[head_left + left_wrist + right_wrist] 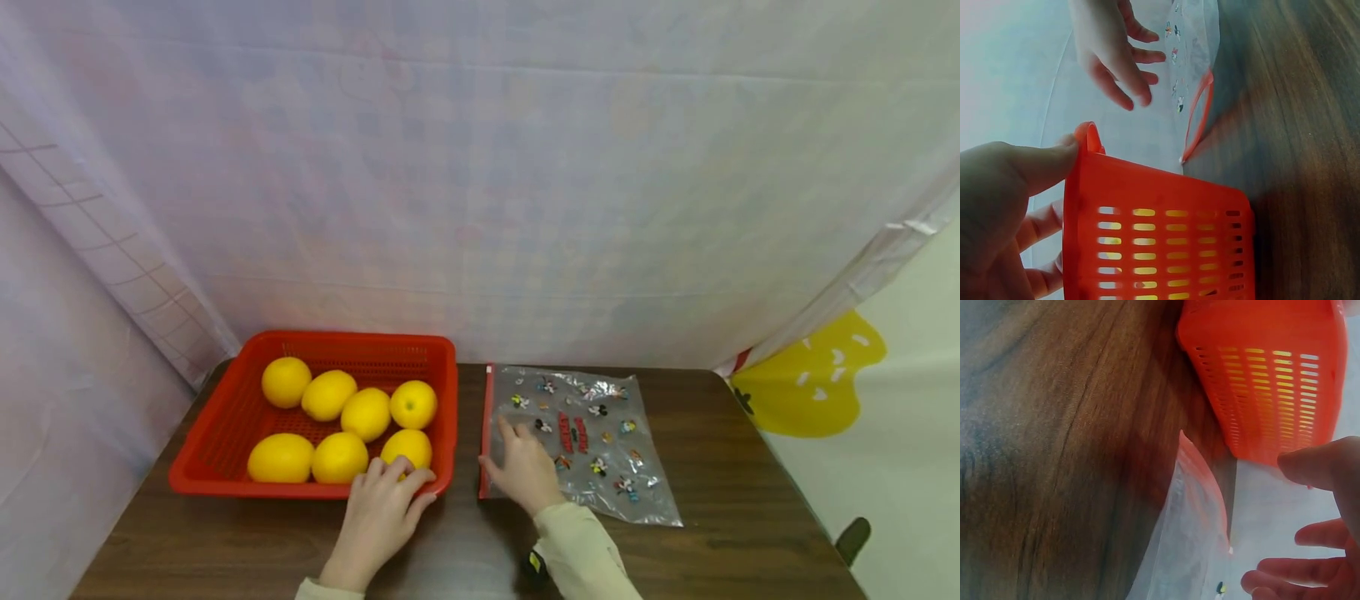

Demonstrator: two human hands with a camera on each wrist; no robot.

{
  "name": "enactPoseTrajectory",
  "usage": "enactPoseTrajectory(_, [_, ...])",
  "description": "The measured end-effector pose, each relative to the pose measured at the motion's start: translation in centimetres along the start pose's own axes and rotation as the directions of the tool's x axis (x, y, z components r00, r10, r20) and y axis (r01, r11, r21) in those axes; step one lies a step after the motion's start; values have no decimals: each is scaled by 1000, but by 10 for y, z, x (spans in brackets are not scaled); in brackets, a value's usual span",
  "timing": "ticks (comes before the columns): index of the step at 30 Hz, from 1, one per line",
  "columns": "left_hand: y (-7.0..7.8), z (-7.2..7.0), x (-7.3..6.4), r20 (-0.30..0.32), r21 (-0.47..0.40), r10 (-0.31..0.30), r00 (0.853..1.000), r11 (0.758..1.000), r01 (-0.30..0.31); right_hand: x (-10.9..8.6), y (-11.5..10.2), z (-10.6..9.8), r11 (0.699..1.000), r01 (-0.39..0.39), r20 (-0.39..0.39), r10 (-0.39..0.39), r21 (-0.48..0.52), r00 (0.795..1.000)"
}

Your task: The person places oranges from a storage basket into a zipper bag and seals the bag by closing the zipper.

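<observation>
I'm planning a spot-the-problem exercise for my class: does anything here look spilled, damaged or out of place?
Nothing stands out. The lemons in view all sit inside the red basket, which stands upright on the table. The clear bag lies beside it, with no tear that I can see.

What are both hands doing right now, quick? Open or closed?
Left hand: holding the red basket by its rim.
Right hand: open, above the plastic bag, holding nothing.

Diffuse light; glints on plastic bag [592, 442]; reddish shadow on tabletop [1129, 475]; wrist views hazy.
</observation>
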State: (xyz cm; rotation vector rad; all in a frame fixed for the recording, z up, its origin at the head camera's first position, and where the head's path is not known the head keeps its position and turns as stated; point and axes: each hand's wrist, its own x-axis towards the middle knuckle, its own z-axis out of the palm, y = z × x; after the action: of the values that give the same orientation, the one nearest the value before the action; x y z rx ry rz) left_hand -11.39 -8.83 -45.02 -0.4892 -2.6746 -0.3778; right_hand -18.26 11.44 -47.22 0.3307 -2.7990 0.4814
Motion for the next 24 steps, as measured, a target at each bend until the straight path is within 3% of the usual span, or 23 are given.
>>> enactPoseTrajectory(8, [2,-1,1,40,-31,-39,998,999,40,6,-5,13,994,-105,93,107,-27,990])
enactPoseTrajectory(17, [2,-1,3,75,-34,-59,995,998,61,13,-14,21,990,-107,87,115,-92,990])
enactPoseTrajectory(24, [2,0,2,59,-18,-49,997,999,50,18,-17,26,984,-119,145,138,-133,980])
